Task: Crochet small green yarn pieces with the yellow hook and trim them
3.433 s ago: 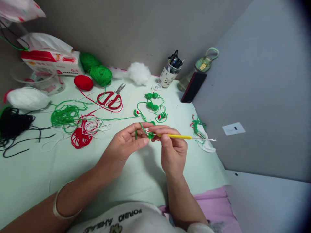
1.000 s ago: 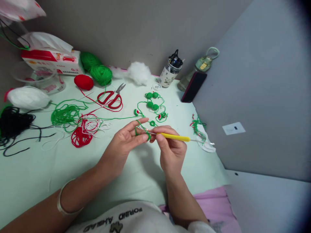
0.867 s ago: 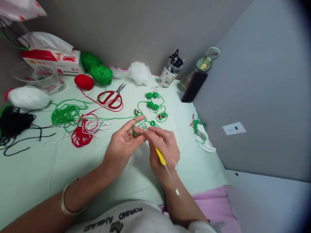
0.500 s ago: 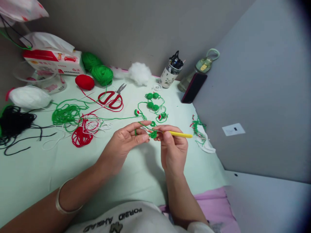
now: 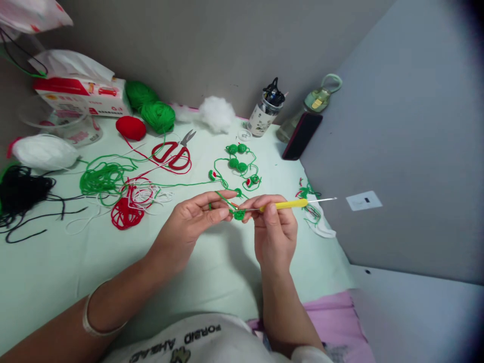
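Note:
My left hand [image 5: 192,222] is closed in a pinch on a small green crochet piece [image 5: 238,215], with green yarn [image 5: 221,197] looped over its forefinger. My right hand [image 5: 275,232] grips a yellow-handled crochet hook [image 5: 291,204] that lies almost level, its metal tip at the green piece and its tail pointing right. Both hands hover above the pale green table [image 5: 49,272]. The yarn strand runs left towards a loose green yarn heap [image 5: 101,179].
Several finished green crochet balls [image 5: 237,159] lie beyond the hands. Red scissors [image 5: 173,153], red yarn tangle [image 5: 124,212], black yarn [image 5: 20,194], green yarn balls [image 5: 151,108], red ball [image 5: 130,127], white stuffing [image 5: 216,114], a jar [image 5: 264,113], a phone [image 5: 301,136] and yarn scraps [image 5: 312,204] surround them.
The right hand swung the hook down towards my body, then back up level; its tail now points right and slightly higher. The left hand stayed pinched on the green piece.

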`<action>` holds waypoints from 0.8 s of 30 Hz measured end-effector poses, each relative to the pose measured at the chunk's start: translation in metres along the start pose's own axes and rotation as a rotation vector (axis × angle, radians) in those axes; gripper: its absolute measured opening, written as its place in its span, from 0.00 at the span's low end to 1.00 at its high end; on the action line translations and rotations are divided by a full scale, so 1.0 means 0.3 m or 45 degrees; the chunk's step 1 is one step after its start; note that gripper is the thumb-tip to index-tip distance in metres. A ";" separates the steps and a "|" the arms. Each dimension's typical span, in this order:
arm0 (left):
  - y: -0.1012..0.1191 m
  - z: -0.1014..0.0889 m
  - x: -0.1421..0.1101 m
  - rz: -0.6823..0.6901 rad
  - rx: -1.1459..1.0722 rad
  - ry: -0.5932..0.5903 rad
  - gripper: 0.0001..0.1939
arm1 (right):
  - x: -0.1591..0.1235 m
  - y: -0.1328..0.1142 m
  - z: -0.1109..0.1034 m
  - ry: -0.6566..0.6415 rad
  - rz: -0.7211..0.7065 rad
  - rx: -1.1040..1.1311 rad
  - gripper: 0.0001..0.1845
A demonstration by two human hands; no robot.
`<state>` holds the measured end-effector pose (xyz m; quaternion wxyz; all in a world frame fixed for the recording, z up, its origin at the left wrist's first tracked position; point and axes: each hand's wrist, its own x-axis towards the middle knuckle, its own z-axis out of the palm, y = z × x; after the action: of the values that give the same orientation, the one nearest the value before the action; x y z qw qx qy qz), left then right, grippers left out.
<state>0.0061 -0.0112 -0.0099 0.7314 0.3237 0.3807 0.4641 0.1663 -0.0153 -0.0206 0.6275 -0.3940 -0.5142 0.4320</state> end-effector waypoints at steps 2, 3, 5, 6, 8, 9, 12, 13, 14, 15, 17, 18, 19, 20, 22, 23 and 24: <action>-0.001 -0.002 0.000 0.005 0.021 0.015 0.13 | -0.004 -0.001 -0.002 -0.002 -0.021 -0.046 0.10; -0.001 -0.003 0.000 0.008 0.027 0.025 0.13 | -0.006 -0.001 -0.003 -0.005 -0.034 -0.066 0.10; -0.003 -0.005 0.001 0.023 0.033 0.048 0.13 | -0.010 -0.003 -0.004 -0.012 -0.076 -0.115 0.10; -0.005 -0.005 0.002 0.031 0.038 0.058 0.13 | -0.012 -0.004 -0.004 -0.013 -0.106 -0.147 0.10; -0.010 -0.005 0.002 0.054 0.056 0.073 0.13 | -0.017 -0.008 -0.002 -0.018 -0.190 -0.235 0.10; -0.013 -0.004 0.003 0.063 0.064 0.073 0.13 | -0.020 -0.011 -0.001 -0.026 -0.246 -0.292 0.10; -0.022 -0.001 0.003 0.081 0.073 0.079 0.13 | -0.031 -0.016 0.002 -0.091 -0.477 -0.508 0.11; -0.024 0.001 0.003 0.091 0.073 0.096 0.13 | -0.035 -0.017 0.003 -0.128 -0.558 -0.587 0.11; -0.026 0.003 0.003 0.099 0.077 0.120 0.13 | -0.039 -0.016 0.004 -0.160 -0.635 -0.666 0.12; -0.027 0.005 0.002 0.111 0.083 0.150 0.13 | -0.043 -0.014 0.005 -0.193 -0.697 -0.743 0.12; -0.027 0.011 -0.001 0.130 0.101 0.209 0.13 | -0.051 -0.008 0.005 -0.233 -0.773 -0.874 0.14; -0.027 0.014 -0.003 0.136 0.110 0.229 0.13 | -0.055 -0.005 0.005 -0.234 -0.795 -0.928 0.16; -0.026 0.018 -0.006 0.142 0.117 0.242 0.14 | -0.058 -0.001 0.005 -0.225 -0.816 -0.971 0.18; -0.024 0.022 -0.009 0.148 0.120 0.249 0.14 | -0.060 0.003 0.005 -0.214 -0.834 -1.000 0.19; -0.022 0.030 -0.014 0.151 0.107 0.241 0.16 | -0.063 0.009 0.005 -0.198 -0.857 -1.015 0.21; -0.021 0.033 -0.016 0.148 0.089 0.227 0.17 | -0.064 0.011 0.006 -0.194 -0.863 -1.008 0.22; -0.020 0.034 -0.018 0.137 0.062 0.211 0.18 | -0.065 0.013 0.007 -0.194 -0.865 -1.004 0.23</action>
<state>0.0161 -0.0195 -0.0083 0.6634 0.3220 0.4331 0.5183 0.1617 -0.0325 -0.0300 0.4971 -0.3788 -0.7806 0.0054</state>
